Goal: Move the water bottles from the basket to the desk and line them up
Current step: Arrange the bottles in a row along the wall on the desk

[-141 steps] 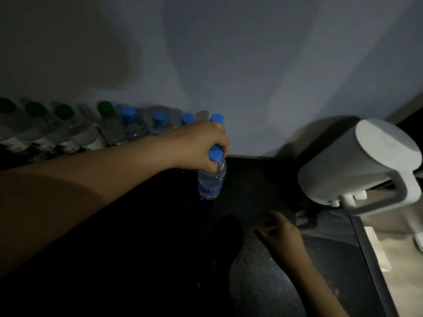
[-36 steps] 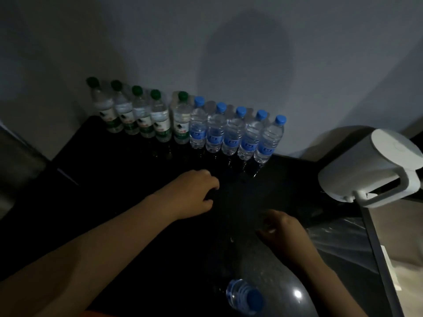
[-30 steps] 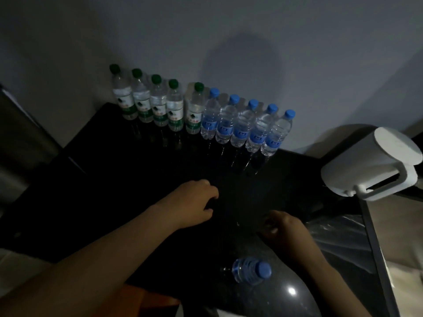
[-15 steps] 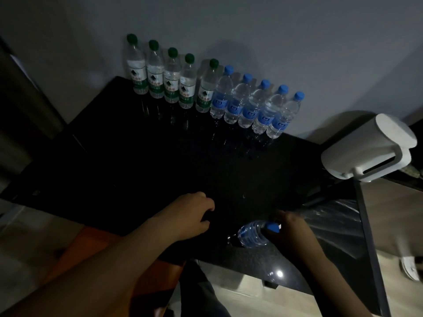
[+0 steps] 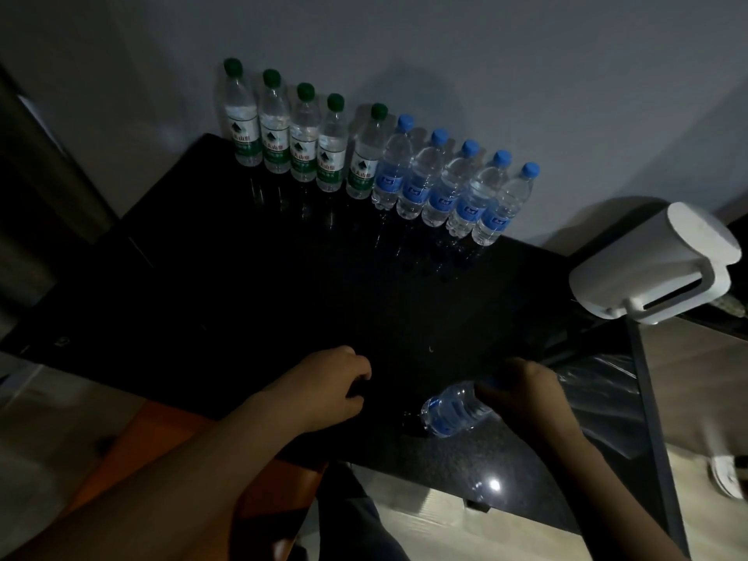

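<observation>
**Right hand's got the last loose bottle**

Half a second back the right hand point(image 5: 522, 392) was just reaching the blue-capped bottle point(image 5: 453, 413) lying on the black desk point(image 5: 243, 285). Now its fingers are wrapped over the cap end, the body sticking out to the left. Probably next for the row of ten bottles point(image 5: 376, 159) at the wall. Left hand point(image 5: 328, 384) rests loosely curled and empty, well apart.

Glossy black speckled counter point(image 5: 465, 463), stone-like, mirrored a light spot. Clear thin plastic bottles point(image 5: 364, 155), smooth, with glossy printed labels and matt plastic caps. Matt white plastic jug point(image 5: 647, 261). Crinkled shiny film point(image 5: 599, 382). Pale wood-look floor point(image 5: 425, 524).
</observation>
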`<action>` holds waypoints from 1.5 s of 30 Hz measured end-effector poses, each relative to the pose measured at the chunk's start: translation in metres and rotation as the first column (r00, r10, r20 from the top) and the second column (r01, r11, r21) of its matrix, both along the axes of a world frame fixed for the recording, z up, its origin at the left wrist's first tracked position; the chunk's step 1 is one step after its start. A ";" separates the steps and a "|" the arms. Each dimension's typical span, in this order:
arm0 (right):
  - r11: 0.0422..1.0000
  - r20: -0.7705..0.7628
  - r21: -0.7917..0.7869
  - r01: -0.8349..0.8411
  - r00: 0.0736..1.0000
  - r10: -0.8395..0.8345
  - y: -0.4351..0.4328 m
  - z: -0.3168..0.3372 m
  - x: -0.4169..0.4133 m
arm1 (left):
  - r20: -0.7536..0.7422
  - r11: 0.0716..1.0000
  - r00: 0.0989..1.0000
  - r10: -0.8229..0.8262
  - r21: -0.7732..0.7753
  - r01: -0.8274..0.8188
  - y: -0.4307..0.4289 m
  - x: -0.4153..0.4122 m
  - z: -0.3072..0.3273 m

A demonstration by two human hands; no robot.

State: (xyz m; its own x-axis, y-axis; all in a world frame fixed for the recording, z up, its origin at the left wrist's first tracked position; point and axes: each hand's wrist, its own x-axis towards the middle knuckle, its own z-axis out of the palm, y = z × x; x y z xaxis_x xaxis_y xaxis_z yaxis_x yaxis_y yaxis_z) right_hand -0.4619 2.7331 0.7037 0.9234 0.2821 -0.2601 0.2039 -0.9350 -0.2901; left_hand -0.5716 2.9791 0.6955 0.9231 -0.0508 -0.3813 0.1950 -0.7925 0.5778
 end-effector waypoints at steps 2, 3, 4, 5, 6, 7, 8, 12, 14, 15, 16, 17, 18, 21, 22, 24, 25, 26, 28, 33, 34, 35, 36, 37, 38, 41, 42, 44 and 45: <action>1.000 0.032 0.005 0.006 0.999 -0.006 -0.001 0.008 0.017 | -0.008 1.000 1.000 0.003 0.006 -0.003 0.001 0.005 0.002; 1.000 0.054 0.005 0.002 0.999 -0.002 -0.002 0.012 0.027 | -0.011 1.000 1.000 0.004 0.006 -0.004 0.001 0.008 0.003; 1.000 0.071 0.000 -0.005 0.997 0.005 -0.001 0.017 0.036 | -0.012 1.000 1.000 0.006 0.004 -0.006 0.001 0.013 0.005; 1.000 0.082 -0.004 -0.011 0.997 0.011 0.000 0.022 0.045 | -0.007 1.000 1.000 0.008 0.003 -0.008 0.000 0.017 0.007; 1.000 0.086 -0.002 -0.013 0.996 0.013 0.001 0.026 0.054 | 0.003 1.000 1.000 0.010 0.001 -0.010 -0.001 0.022 0.009; 1.000 0.083 0.006 -0.009 0.996 0.009 0.001 0.029 0.064 | 0.013 1.000 1.000 0.012 -0.003 -0.012 -0.001 0.028 0.011; 1.000 0.074 0.016 -0.002 0.997 0.001 0.002 0.031 0.074 | 0.023 1.000 1.000 0.011 -0.006 -0.011 -0.002 0.034 0.012; 0.999 0.061 0.032 0.024 0.998 -0.026 0.005 0.041 0.119 | 0.052 1.000 0.999 -0.002 -0.006 0.002 -0.001 0.064 0.015; 1.000 0.087 0.019 0.016 0.996 -0.018 0.007 0.046 0.141 | 0.062 1.000 0.998 -0.007 -0.009 0.008 0.002 0.081 0.015; 1.000 0.092 0.021 0.018 0.996 -0.020 0.007 0.047 0.153 | 0.063 1.000 0.998 -0.009 -0.009 0.009 0.003 0.090 0.015; 1.000 0.098 0.018 0.018 0.995 -0.019 0.007 0.048 0.164 | 0.066 1.000 0.998 -0.005 -0.011 0.006 0.004 0.099 0.015; 1.000 0.105 0.013 0.015 0.994 -0.016 0.008 0.048 0.176 | 0.069 1.000 0.998 0.001 -0.014 0.000 0.004 0.109 0.015; 1.000 0.104 0.015 0.016 0.994 -0.018 0.008 0.048 0.188 | 0.071 1.000 0.997 0.005 -0.016 -0.004 0.005 0.118 0.015; 0.999 0.055 0.037 0.036 0.998 -0.038 0.006 0.044 0.222 | 0.062 1.000 0.998 0.006 -0.019 -0.005 0.006 0.145 0.014; 0.998 0.040 0.044 0.042 0.998 -0.044 0.005 0.042 0.233 | 0.056 1.000 0.998 0.006 -0.021 -0.005 0.006 0.154 0.014; 0.996 0.034 0.063 0.057 0.998 -0.059 0.002 0.038 0.257 | 0.042 1.000 0.999 0.005 -0.027 -0.004 0.004 0.173 0.014; 0.996 0.038 0.067 0.064 0.997 -0.066 0.001 0.036 0.268 | 0.038 1.000 0.999 0.005 -0.030 -0.004 0.004 0.182 0.013; 0.995 0.042 0.066 0.071 0.996 -0.074 0.001 0.034 0.279 | 0.035 1.000 0.999 0.005 -0.031 -0.004 0.003 0.190 0.012; 0.995 0.049 0.061 0.083 0.995 -0.086 0.000 0.031 0.300 | 0.017 0.999 1.000 0.002 -0.038 -0.002 0.001 0.205 0.011; 0.990 0.076 0.059 0.127 0.988 -0.132 -0.001 0.022 0.343 | -0.027 0.999 1.000 -0.008 -0.051 0.006 -0.004 0.238 0.008; 0.989 0.073 0.063 0.136 0.987 -0.141 -0.001 0.020 0.350 | -0.028 0.999 1.000 -0.005 -0.050 0.004 -0.005 0.244 0.007; 0.988 0.073 0.065 0.140 0.987 -0.144 0.000 0.018 0.356 | -0.028 0.999 1.000 -0.004 -0.048 0.003 -0.005 0.250 0.007; 0.988 0.078 0.068 0.140 0.986 -0.145 0.000 0.016 0.362 | -0.030 0.999 1.000 -0.003 -0.047 0.002 -0.004 0.256 0.006; 0.988 0.086 0.072 0.139 0.986 -0.145 0.001 0.014 0.368 | -0.037 0.999 0.999 -0.002 -0.049 0.000 -0.004 0.262 0.006; 0.987 0.094 0.077 0.141 0.985 -0.148 0.001 0.012 0.373 | -0.045 0.999 0.999 -0.001 -0.054 -0.001 -0.004 0.267 0.005; 0.987 0.112 0.078 0.137 0.983 -0.146 0.004 0.008 0.389 | -0.055 0.998 0.998 0.011 -0.063 -0.015 -0.004 0.278 0.001; 0.988 0.113 0.079 0.136 0.983 -0.144 0.004 0.006 0.394 | -0.049 0.998 0.999 0.016 -0.062 -0.019 -0.004 0.281 -0.001; 0.987 0.107 0.081 0.141 0.983 -0.149 0.006 0.003 0.402 | -0.037 0.997 0.999 0.027 -0.067 -0.030 -0.004 0.285 -0.006; 0.986 0.105 0.076 0.146 0.983 -0.153 0.007 0.002 0.406 | -0.038 0.997 0.999 0.034 -0.072 -0.037 -0.004 0.286 -0.008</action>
State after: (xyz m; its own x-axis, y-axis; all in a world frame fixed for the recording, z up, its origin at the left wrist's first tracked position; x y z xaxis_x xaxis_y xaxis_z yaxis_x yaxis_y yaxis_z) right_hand -0.0557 2.7397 0.7055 0.9785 0.1523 -0.1393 0.0977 -0.9363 -0.3374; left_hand -0.2853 2.9749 0.6879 0.9102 -0.0469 -0.4114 0.2445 -0.7410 0.6254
